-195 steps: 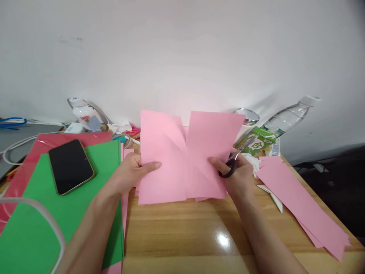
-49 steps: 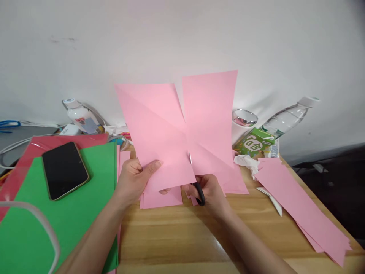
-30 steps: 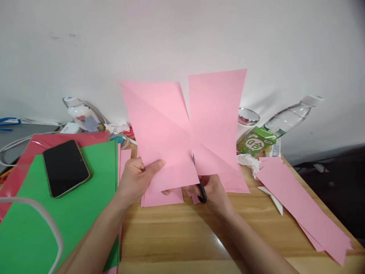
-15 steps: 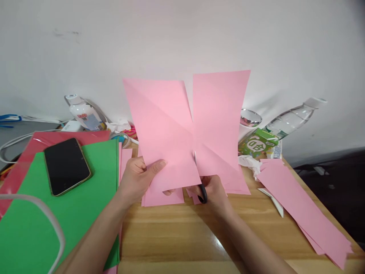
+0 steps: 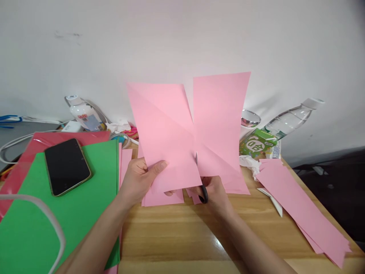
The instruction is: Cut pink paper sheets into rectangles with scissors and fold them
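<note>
Held up above the table is a pink sheet of paper (image 5: 165, 129), slit from its far edge down to near its close edge, so two halves spread apart. My left hand (image 5: 139, 178) pinches the left half, thumb on top and fingers beneath. A pair of scissors (image 5: 203, 194) with a black handle is in my right hand (image 5: 215, 194), under the paper's lower edge. One blade tip shows in the slit; the rest of the blades is hidden by the paper. More pink paper (image 5: 164, 198) lies on the table below.
On the left, a black phone (image 5: 67, 166) rests on green sheets (image 5: 91, 213), with a white cable (image 5: 54, 217) in front. Pink strips (image 5: 302, 209) lie at right. Behind them are a green box (image 5: 256, 144) and a leaning clear bottle (image 5: 291, 121). A white bottle (image 5: 85, 114) leans against the wall.
The pink sheet's left half has shifted slightly right and its far edge sits a little lower. Both hands keep their grips, with almost no movement.
</note>
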### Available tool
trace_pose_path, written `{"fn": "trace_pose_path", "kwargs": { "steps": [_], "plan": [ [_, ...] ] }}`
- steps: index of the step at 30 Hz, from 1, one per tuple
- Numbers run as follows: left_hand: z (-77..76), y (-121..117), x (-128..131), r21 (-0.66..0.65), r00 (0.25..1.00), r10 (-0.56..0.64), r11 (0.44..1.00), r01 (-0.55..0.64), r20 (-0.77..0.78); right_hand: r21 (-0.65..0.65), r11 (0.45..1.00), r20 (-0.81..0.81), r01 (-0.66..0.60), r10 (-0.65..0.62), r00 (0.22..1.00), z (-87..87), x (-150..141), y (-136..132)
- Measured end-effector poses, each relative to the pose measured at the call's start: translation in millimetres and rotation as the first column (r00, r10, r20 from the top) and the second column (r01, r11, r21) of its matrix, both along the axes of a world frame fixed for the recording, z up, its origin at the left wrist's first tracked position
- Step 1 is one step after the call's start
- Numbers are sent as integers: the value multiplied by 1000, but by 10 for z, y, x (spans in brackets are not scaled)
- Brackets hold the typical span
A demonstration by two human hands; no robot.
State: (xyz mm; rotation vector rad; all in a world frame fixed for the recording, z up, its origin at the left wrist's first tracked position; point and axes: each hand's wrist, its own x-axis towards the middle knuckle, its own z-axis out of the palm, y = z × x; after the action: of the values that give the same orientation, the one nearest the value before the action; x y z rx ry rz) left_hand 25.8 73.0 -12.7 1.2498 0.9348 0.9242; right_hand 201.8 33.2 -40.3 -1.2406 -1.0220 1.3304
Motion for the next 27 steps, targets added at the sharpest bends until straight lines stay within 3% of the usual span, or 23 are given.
{"fn": "trace_pose_path", "kwargs": {
  "steps": [27],
  "plan": [
    [-6,-13,-2,-9,1000,-15,1000,15,21,-23,1000,70,8,-6,998,-23,12,-16]
  ]
}}
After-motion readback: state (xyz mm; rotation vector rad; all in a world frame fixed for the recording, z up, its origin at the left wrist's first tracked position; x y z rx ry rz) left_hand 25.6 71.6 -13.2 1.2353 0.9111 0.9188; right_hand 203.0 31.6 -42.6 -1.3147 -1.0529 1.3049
